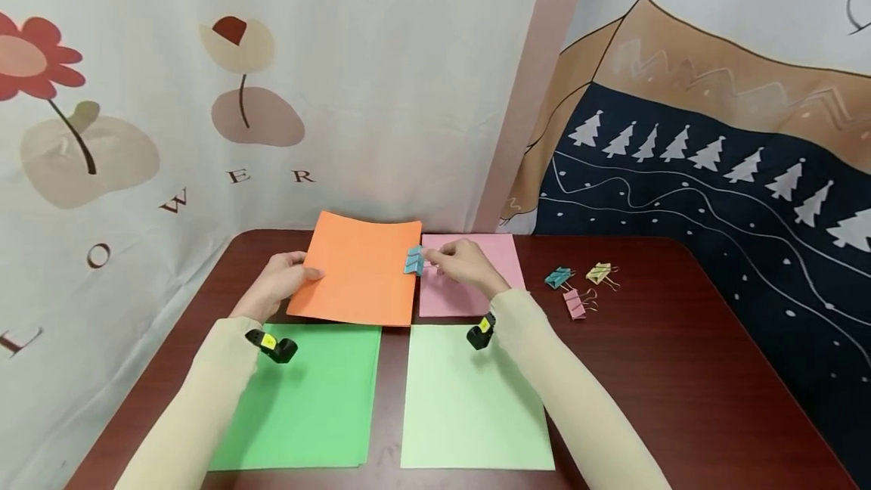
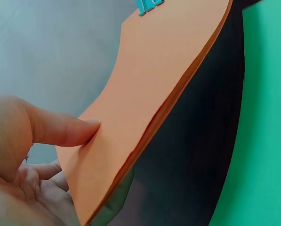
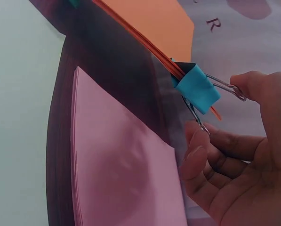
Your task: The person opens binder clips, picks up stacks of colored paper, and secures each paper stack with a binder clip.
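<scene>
A stack of orange paper (image 1: 361,271) is raised and tilted above the table, slightly bowed. At its left edge my left hand (image 1: 275,282) grips it, the thumb (image 2: 67,127) lying on the front face and the other fingers behind. A blue binder clip (image 1: 413,260) sits over the stack's right edge. My right hand (image 1: 466,263) pinches that clip's wire handles; in the right wrist view the thumb meets one handle and the fingers the other. The clip's body (image 3: 199,89) straddles the sheets, with a sliver of orange showing past it.
Pink paper (image 1: 469,278) lies behind and below my right hand. Nearer are green paper (image 1: 306,399) at left and pale green paper (image 1: 476,399) at right. To the right lie a teal clip (image 1: 558,277), a yellow clip (image 1: 599,272) and a pink clip (image 1: 574,304). Curtains hang behind the table.
</scene>
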The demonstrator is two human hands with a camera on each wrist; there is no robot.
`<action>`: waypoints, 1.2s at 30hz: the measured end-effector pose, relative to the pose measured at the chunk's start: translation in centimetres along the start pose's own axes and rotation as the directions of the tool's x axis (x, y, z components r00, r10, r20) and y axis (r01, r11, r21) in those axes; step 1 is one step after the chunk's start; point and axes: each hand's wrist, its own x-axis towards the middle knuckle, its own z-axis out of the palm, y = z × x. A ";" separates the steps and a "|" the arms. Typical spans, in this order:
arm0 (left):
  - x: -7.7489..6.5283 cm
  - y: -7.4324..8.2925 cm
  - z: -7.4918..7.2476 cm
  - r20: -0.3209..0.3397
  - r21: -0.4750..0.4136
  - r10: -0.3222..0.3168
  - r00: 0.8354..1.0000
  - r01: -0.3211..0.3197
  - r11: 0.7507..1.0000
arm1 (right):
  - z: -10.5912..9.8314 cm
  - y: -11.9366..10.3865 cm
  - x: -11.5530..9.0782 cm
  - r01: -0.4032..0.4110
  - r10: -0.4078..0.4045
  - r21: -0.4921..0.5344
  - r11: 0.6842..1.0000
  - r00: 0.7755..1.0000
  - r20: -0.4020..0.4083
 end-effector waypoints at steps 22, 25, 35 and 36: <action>2.2 -3.2 -3.6 -0.053 0.087 -0.080 0.995 0.084 0.993 | 4.5 -2.8 3.7 -0.074 0.075 0.054 0.996 0.997 -0.007; 2.3 -3.5 -3.6 -0.070 0.109 -0.082 0.994 0.090 0.990 | 5.0 -3.2 4.2 -0.112 0.112 0.051 0.992 0.994 0.004; 2.8 -4.1 -3.3 -0.186 0.231 -0.051 0.981 0.094 0.968 | 6.2 -3.2 5.2 -0.107 0.108 -0.051 0.993 0.994 0.008; 2.8 -4.2 -3.2 -0.204 0.245 -0.043 0.978 0.093 0.965 | 6.3 -3.1 5.3 -0.108 0.109 -0.060 0.992 0.994 0.006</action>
